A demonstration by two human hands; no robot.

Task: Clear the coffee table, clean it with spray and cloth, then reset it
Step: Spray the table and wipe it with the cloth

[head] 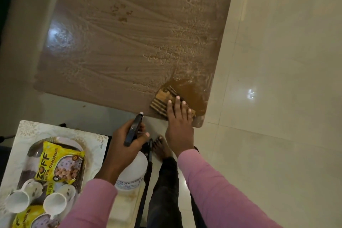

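Right hand [180, 122] lies flat on the cloth [163, 96], likely limp and soggy: push it from above. Left hand [124, 146] grips the sprayer [133, 167]

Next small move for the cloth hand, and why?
Probably slide the cloth leftward along the near edge: the right hand presses it at the near right corner of the table, only a patch there looks wiped, and wet streaks cover the rest.
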